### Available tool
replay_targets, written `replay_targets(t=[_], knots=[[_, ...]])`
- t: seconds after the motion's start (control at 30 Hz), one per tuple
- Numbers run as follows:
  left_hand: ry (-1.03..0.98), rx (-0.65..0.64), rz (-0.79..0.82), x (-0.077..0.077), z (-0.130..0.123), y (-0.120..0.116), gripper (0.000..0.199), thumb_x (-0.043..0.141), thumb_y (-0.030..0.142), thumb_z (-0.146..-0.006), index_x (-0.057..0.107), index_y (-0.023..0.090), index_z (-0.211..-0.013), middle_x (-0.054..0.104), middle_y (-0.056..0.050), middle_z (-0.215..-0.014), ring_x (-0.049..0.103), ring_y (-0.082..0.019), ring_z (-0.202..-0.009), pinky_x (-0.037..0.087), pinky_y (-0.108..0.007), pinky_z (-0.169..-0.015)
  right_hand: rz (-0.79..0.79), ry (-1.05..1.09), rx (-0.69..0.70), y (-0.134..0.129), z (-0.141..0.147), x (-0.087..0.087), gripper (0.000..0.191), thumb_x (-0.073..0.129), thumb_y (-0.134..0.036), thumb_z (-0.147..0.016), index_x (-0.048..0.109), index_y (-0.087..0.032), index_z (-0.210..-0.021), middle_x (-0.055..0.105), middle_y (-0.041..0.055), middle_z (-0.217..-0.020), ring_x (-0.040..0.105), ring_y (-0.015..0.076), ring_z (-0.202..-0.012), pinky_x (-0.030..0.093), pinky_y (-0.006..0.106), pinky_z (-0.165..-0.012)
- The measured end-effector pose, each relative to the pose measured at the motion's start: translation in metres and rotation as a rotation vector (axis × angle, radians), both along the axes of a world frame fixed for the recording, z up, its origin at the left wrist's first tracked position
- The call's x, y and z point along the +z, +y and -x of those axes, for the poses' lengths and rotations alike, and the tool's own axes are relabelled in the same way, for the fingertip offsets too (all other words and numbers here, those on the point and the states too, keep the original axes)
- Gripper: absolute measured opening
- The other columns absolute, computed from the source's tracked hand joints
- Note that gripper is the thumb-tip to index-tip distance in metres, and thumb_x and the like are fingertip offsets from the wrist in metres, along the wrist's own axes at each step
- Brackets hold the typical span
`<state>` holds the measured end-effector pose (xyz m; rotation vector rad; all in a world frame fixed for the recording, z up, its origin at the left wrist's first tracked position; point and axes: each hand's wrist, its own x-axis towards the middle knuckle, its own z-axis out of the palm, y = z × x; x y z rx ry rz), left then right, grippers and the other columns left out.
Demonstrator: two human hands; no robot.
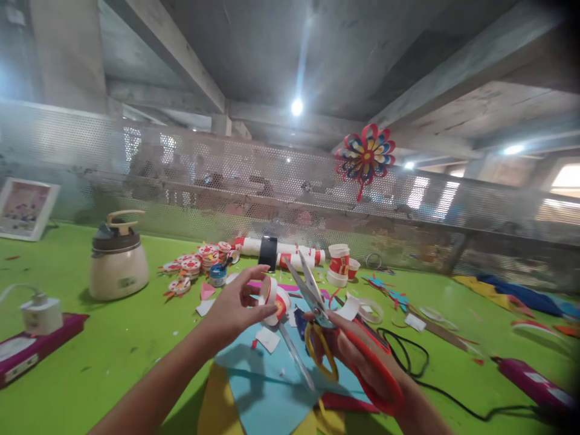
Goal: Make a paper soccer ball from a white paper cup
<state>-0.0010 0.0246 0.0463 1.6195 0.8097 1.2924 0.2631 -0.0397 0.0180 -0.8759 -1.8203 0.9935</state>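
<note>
My left hand (233,308) curls its thumb and fingers round a cut piece of paper cup (270,291), a white ring with red and orange print. Beside it, my right hand (347,344) grips a pair of scissors (312,296) with red and yellow handles. The blades point up and away, slightly apart, a little to the right of the cup piece. Below both hands lie light blue paper sheets (254,386) with white scraps (267,339) on them. A thin greyish stick (296,356) rests across the paper.
A beige kettle (118,266) stands left, near a power strip (67,332). Behind my hands are rolled cups (294,249), stacked paper cups (339,264), a blue jar (217,275) and red-white paper discs (199,260). A black cable (448,393) runs right. A paper flower (367,156) hangs on the mesh screen.
</note>
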Motion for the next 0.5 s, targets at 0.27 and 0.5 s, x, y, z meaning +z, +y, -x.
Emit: replay_targets(t=[0.27, 0.5], knots=[[-0.076, 0.26, -0.115, -0.007, 0.005, 0.026, 0.054, 0.085, 0.029, -0.058, 0.064, 0.023, -0.108, 0.061, -0.004, -0.109, 0.065, -0.024, -0.097, 0.055, -0.039, -0.083, 0.066, -0.139, -0.115, -0.015, 0.001, -0.014, 0.045, 0.052, -0.061, -0.094, 0.063, -0.039, -0.132, 0.067, 0.0065, -0.123, 0.06, 0.0284, -0.114, 0.049, 0.043, -0.099], [-0.225, 0.264, 0.045, -0.029, 0.007, 0.031, 0.056, 0.085, 0.019, -0.062, 0.056, 0.024, -0.109, 0.068, 0.001, -0.084, 0.065, -0.018, -0.066, 0.05, -0.025, -0.058, 0.239, -0.002, -0.069, -0.025, 0.029, -0.025, 0.05, 0.046, -0.07, -0.091, 0.066, -0.037, -0.122, 0.067, 0.0039, -0.078, 0.064, 0.0217, -0.065, 0.053, 0.035, -0.059]])
